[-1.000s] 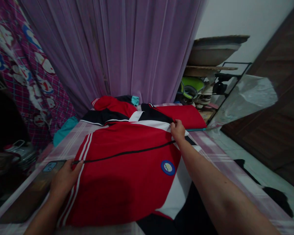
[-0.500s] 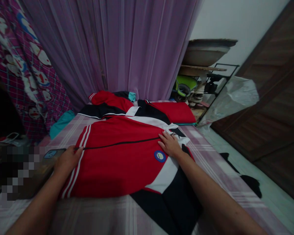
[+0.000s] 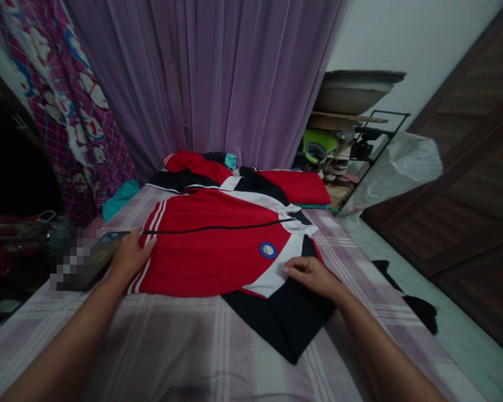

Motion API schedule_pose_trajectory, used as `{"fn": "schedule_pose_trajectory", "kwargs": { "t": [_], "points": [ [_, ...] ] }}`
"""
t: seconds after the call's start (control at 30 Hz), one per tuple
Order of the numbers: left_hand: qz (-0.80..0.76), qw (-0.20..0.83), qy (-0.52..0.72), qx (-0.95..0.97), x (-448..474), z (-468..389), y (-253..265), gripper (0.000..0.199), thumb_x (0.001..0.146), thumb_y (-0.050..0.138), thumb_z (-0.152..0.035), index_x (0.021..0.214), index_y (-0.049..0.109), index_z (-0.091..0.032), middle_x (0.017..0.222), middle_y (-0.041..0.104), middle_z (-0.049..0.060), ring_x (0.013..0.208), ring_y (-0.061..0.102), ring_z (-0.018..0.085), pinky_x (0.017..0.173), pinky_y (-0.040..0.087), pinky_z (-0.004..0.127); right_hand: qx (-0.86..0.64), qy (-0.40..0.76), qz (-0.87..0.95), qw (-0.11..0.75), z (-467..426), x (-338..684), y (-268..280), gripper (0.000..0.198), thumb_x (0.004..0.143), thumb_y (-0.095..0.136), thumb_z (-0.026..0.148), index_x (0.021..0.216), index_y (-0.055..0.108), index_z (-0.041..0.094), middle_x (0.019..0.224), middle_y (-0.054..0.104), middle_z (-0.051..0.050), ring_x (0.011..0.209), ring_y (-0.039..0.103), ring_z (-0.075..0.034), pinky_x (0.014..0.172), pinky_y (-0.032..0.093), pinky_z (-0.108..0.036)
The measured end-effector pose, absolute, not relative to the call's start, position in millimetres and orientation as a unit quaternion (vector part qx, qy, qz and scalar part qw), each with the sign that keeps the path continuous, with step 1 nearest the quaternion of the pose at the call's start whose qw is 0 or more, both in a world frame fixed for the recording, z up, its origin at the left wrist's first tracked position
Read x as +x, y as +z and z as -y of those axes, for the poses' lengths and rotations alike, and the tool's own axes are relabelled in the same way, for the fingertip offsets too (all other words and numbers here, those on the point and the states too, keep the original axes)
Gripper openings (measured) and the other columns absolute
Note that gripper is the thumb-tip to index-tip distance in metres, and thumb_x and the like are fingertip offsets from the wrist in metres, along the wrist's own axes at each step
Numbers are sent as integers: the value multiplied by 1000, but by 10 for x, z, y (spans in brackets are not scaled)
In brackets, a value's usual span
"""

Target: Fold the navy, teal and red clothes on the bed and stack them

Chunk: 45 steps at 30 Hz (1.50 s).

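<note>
A red, white and navy zip-up jacket (image 3: 209, 257) lies spread front up on the bed, its black zipper closed and a round blue badge on the chest. My left hand (image 3: 131, 254) holds the striped hem at the zipper's lower end, thumb on the cloth. Over the near shoulder and navy sleeve, my right hand (image 3: 312, 274) has its fingers curled in and thumb close to the forefinger; no cloth shows lifted between them. The near sleeve (image 3: 293, 318) is bent toward me, while the far sleeve (image 3: 180, 181) stretches off to the back left.
A phone (image 3: 96, 259) lies left of the hem. Behind the jacket are a folded red garment (image 3: 299, 187) and another red garment (image 3: 197, 167). Purple curtains (image 3: 235, 84) hang at the back. A shoe rack (image 3: 373, 145) stands right, beyond the checked bedsheet (image 3: 184, 340).
My right hand has left the collar and come toward me, over the near shoulder, its fingers now curled. My left hand stays at the hem. The view has shifted slightly.
</note>
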<state>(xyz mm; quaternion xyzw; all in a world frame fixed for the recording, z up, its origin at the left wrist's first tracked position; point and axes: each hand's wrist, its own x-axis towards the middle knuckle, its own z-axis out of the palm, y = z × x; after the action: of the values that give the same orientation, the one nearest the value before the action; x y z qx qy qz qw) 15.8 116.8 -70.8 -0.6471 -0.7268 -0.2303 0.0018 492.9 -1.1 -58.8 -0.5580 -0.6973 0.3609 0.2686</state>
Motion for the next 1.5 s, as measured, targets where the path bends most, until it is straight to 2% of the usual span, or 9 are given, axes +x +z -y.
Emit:
{"fn": "schedule_pose_trajectory", "kwargs": {
  "t": [0.13, 0.27, 0.4, 0.53, 0.77, 0.93, 1.17, 1.3, 1.5],
  "points": [
    [619, 39, -230, -750, 538, -750, -655, 55, 89, 44, -49, 130, 57, -16, 143, 52, 17, 132, 48, 31, 110, 38, 48, -447, 436, 764, 161, 315, 4598, -347, 41, 83, 62, 56, 93, 74, 18, 86, 71, -5, 79, 65, -18, 71, 48, -26],
    [469, -58, -149, -869, 894, -422, -636, 52, 91, 47, -56, 133, 58, -27, 141, 58, 8, 133, 49, 26, 115, 31, 49, -460, 240, 854, 36, 472, 4085, -232, 48, 76, 71, 48, 115, 70, 19, 105, 70, -9, 90, 65, -22, 76, 47, -29],
    [434, -88, -68, -894, 968, -310, -667, 81, 80, 57, -70, 147, 42, -28, 153, 45, 11, 141, 40, 31, 117, 25, 56, -497, 115, 860, -25, 445, 3896, -187, 29, 82, 52, 18, 103, 72, 19, 107, 70, -9, 92, 65, -20, 76, 45, -28],
    [452, -84, -63, -886, 890, -336, -712, 73, 87, 51, -63, 150, 38, -27, 154, 43, 10, 142, 39, 29, 117, 25, 54, -530, 112, 839, 47, 286, 4234, -11, 31, 76, 51, 16, 99, 72, 21, 102, 71, -6, 91, 64, -19, 79, 44, -27],
    [455, -67, -90, -884, 878, -358, -779, 62, 93, 44, -56, 148, 40, -26, 151, 48, 9, 140, 43, 26, 117, 29, 51, -704, 140, 617, 322, -184, 5099, 80, 30, 75, 44, 19, 90, 70, 18, 81, 69, -4, 75, 63, -21, 68, 47, -29],
    [456, -55, -84, -884, 863, -365, -857, 64, 91, 49, -52, 149, 39, -26, 153, 45, 9, 141, 40, 26, 118, 28, 51, -803, -13, 539, 255, -162, 5237, -24, 36, 81, 54, 23, 115, 66, 22, 113, 69, -10, 103, 64, -26, 79, 47, -33],
    [466, -40, -89, -879, 871, -389, -907, 50, 97, 36, -46, 143, 47, -29, 150, 49, 6, 140, 42, 23, 117, 28, 52, -710, 227, 628, 222, 333, 5138, -119, 59, 83, 58, 53, 130, 60, 17, 116, 70, -12, 97, 68, -25, 82, 52, -35],
    [468, -32, -104, -877, 884, -397, -949, 49, 96, 38, -47, 141, 50, -30, 149, 51, 6, 139, 43, 22, 117, 28, 52, -711, 205, 655, 153, 663, 4851, -300, 80, 74, 69, 49, 145, 47, 17, 135, 60, -15, 117, 61, -29, 94, 49, -38],
    [469, -21, -121, -875, 895, -386, -970, 50, 94, 44, -47, 141, 51, -29, 147, 52, 8, 138, 45, 24, 116, 30, 53, -797, 36, 595, 96, 699, 4853, -194, 42, 85, 47, 18, 121, 68, 27, 121, 70, -6, 106, 66, -24, 85, 49, -33]
  ]
}}
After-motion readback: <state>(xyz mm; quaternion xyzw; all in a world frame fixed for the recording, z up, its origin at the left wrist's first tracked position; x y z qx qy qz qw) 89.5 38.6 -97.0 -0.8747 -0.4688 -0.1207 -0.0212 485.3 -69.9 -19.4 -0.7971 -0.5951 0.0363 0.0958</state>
